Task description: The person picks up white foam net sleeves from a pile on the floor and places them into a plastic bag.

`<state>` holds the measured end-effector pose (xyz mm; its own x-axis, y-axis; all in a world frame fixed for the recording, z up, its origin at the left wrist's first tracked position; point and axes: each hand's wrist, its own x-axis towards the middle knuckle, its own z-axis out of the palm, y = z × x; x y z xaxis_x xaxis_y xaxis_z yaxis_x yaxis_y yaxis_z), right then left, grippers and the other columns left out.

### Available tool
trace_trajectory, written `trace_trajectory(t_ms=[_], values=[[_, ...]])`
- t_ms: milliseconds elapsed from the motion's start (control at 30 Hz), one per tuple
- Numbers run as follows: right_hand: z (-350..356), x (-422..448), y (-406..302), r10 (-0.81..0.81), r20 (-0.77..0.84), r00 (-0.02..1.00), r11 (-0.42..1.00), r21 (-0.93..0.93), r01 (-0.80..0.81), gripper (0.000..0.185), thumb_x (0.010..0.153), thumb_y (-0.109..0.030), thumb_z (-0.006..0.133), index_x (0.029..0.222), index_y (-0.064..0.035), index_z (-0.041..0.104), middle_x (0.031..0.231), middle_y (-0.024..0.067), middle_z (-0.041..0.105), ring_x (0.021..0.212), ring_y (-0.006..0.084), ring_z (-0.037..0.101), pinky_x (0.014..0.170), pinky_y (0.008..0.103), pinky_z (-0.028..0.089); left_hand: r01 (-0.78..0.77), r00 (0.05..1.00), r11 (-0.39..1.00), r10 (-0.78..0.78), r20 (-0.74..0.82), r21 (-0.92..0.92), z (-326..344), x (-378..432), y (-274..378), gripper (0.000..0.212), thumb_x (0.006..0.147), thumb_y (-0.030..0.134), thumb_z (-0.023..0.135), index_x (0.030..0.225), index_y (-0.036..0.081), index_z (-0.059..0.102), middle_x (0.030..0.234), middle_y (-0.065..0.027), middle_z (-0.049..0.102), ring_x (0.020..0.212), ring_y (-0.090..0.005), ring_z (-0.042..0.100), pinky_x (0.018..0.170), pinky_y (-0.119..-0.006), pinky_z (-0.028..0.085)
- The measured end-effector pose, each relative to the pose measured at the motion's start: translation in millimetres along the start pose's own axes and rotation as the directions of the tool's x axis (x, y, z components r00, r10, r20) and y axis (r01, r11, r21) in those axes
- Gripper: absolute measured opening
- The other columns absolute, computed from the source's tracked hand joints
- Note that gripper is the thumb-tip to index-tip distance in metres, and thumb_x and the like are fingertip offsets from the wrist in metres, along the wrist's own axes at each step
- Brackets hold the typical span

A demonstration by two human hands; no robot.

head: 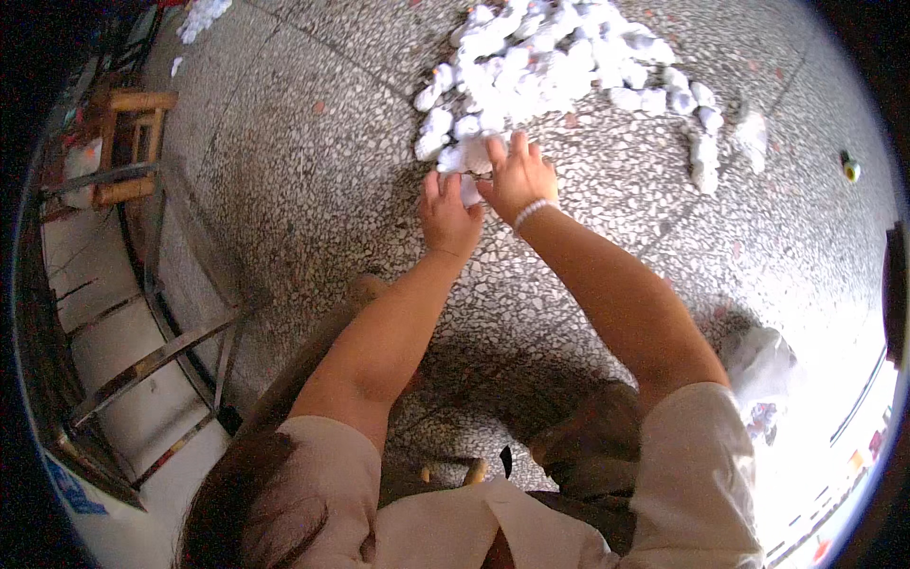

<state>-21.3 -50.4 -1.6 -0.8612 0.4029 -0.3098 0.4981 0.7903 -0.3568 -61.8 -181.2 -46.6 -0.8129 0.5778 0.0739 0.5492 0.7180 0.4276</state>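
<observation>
A large heap of small white bundles (533,71), apparently rolled cloth, lies spread over the speckled floor before me. At its near edge, my left hand (451,220) has a small white bundle (469,190) between its thumb and fingers. My right hand (525,181), with a pale beaded bracelet (533,212) at the wrist, is just to the right, its thumb close to that same bundle. Its fingers are spread beside a paler bundle (478,154); whether they grip it is unclear. Glare washes out much of the heap.
Left stand a bamboo stool (138,99) and a metal frame (160,366). A crumpled translucent plastic bag (761,363) lies to the right. A small round object (852,170) sits farther right. More white bundles (202,20) lie at the far left.
</observation>
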Motion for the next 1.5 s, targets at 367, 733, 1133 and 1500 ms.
trace_trajectory(t_ms=[367, 733, 1133, 1500], values=[[-75, -14, 22, 0.311, -0.458, 0.833, 0.722, 0.683, 0.107, 0.011, 0.079, -0.011, 0.059, 0.087, -0.0043, 0.062, 0.076, 0.0150, 0.061, 0.077, 0.0316, 0.062, 0.070, 0.0406, 0.050, 0.185, 0.634, 0.024, -0.767, 0.100, -0.982, -75, 49, 28, 0.031, 0.080, 0.018, 0.061, 0.102, 0.002, 0.047, 0.097, -0.0096, 0.056, 0.079, -0.0180, 0.056, 0.062, -0.030, 0.046], [-228, -354, 178, 0.687, -0.238, 0.687, -0.100, 0.905, 0.413, 0.011, 0.088, -0.007, 0.051, 0.093, 0.0021, 0.055, 0.083, 0.0128, 0.062, 0.072, 0.0207, 0.061, 0.063, 0.0302, 0.050, 0.703, 0.641, -0.056, 0.482, 0.597, -0.709, -116, -21, 269, 0.051, 0.089, 0.052, 0.047, 0.113, 0.007, 0.051, 0.099, -0.0065, 0.058, 0.083, -0.0180, 0.056, 0.066, -0.033, 0.048], [-199, -567, 179, 0.735, -0.383, 0.560, -0.221, 0.645, 0.731, 0.026, 0.091, -0.009, 0.045, 0.113, 0.0034, 0.049, 0.097, 0.0110, 0.060, 0.079, 0.0177, 0.057, 0.070, 0.0300, 0.048, 0.753, 0.229, 0.277, 0.740, 0.632, -0.597, -164, -142, 433, 0.042, 0.093, 0.039, 0.047, 0.112, 0.002, 0.052, 0.097, -0.0089, 0.060, 0.080, -0.0166, 0.060, 0.069, -0.028, 0.050], [-224, -501, 157, 0.719, -0.528, 0.453, -0.152, 0.516, 0.843, 0.022, 0.088, -0.004, 0.048, 0.110, 0.0011, 0.050, 0.102, 0.0096, 0.059, 0.089, 0.0166, 0.057, 0.076, 0.0311, 0.047, -0.179, 0.630, 0.760, 0.576, 0.520, -0.625, -126, -116, 376, 0.033, 0.078, 0.011, 0.069, 0.104, -0.001, 0.054, 0.095, -0.0124, 0.064, 0.081, -0.0212, 0.063, 0.071, -0.033, 0.051]])
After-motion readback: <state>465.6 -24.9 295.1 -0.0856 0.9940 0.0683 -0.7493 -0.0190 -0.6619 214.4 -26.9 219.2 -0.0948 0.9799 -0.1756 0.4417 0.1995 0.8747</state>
